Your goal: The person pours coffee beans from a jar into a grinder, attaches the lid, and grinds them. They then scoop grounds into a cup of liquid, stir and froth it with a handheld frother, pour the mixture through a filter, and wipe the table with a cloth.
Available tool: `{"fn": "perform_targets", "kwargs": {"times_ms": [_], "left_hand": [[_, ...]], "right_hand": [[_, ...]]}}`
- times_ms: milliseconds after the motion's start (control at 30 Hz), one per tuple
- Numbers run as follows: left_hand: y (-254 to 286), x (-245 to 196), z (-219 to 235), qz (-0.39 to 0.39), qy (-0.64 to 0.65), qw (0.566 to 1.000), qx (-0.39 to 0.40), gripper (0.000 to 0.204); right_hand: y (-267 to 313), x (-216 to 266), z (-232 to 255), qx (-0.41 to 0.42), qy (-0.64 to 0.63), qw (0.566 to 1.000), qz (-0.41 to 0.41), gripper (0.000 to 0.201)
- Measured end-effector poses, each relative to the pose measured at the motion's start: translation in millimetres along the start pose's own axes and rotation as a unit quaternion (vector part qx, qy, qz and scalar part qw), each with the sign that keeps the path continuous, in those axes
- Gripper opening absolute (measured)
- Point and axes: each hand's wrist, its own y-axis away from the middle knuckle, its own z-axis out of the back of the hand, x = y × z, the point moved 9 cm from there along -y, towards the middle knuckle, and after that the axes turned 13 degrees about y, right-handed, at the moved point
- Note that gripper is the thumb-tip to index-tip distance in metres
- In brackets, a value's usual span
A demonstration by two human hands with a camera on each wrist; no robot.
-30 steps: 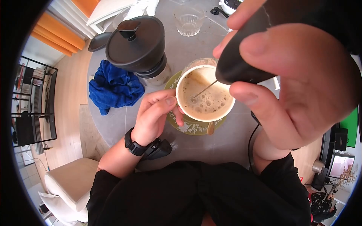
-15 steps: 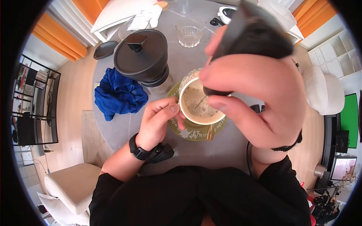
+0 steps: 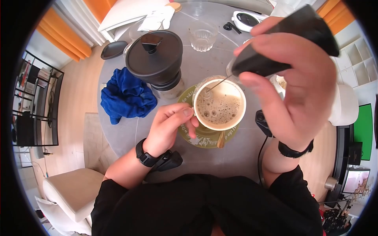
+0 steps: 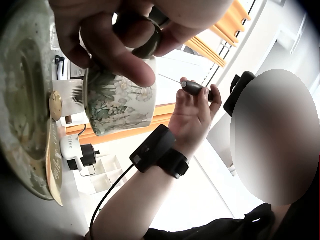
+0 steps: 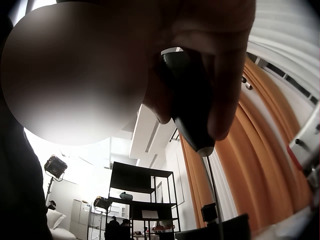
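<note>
Head view shows the right hand (image 3: 291, 90) has lifted and swung right since 0.5 s ago, when it hung low over the cup (image 3: 219, 105) and hid much of its far rim; its fingers are curled tight round the black frother (image 3: 281, 41), and the thin wire shaft now slants down to the far left rim, its tip at or just inside that edge rather than deep in the middle. By my judgement the whisking is easing off or the wand is being drawn out, as the foam already covers the whole surface. The left hand (image 3: 169, 128) has stayed put, thumb and fingers pinched on the cup's handle at its left side, steadying it on the green saucer (image 3: 204, 135). The cup holds pale brown coffee with a bubbly froth, filled close to the rim. Left of it stands a jar with a black lid (image 3: 157, 59), contents unclear. Far across the grey table (image 3: 130, 129) sits 1 clear glass (image 3: 202, 36), apparently empty. A blue cloth (image 3: 126, 96) lies crumpled to the left.
</note>
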Motion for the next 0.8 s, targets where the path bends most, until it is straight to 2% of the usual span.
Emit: {"fn": "perform_targets", "kwargs": {"times_ms": [33,67,100,167,200,233,333,467,567,600,700,800], "left_hand": [[0,1,-1,0.007,-0.001,1.0,0.002,0.028],[0,2,-2,0.013,-0.002,1.0,0.005,0.028],[-1,2,-1,0.014,-0.002,1.0,0.005,0.028],[-1,3,-1,0.019,-0.002,1.0,0.007,0.029],[-1,3,-1,0.018,-0.002,1.0,0.007,0.029],[-1,4,-1,0.023,0.0,1.0,0.006,0.029],[0,3,0,0.025,0.006,1.0,0.004,0.028],[0,4,0,0.019,0.01,1.0,0.02,0.026],[0,3,-2,0.019,0.012,0.999,0.024,0.026],[1,3,-2,0.02,0.012,0.999,0.024,0.026],[1,1,-1,0.011,0.014,1.0,0.023,0.027],[1,-2,1,-0.005,0.006,1.0,0.012,0.028]], "right_hand": [[2,-5,-10,0.05,0.072,0.996,0.006,0.034],[6,3,-16,-0.016,0.103,0.99,0.092,0.029],[7,9,-19,-0.016,0.103,0.99,0.092,0.029],[12,-7,-20,-0.004,0.054,0.995,-0.086,0.029],[8,0,-21,0.026,0.095,0.995,-0.026,0.035],[10,-1,-19,0.026,0.095,0.995,-0.025,0.035],[19,-8,-2,-0.071,-0.007,0.995,-0.072,0.046],[16,-10,3,-0.084,-0.016,0.994,-0.074,0.046],[18,-7,-26,0.095,0.081,0.991,-0.041,0.043],[19,-5,-29,0.096,0.081,0.991,-0.042,0.043],[23,-10,-24,-0.037,-0.062,0.985,-0.159,0.039],[23,-14,-18,-0.052,-0.115,0.976,-0.175,0.036]]}}
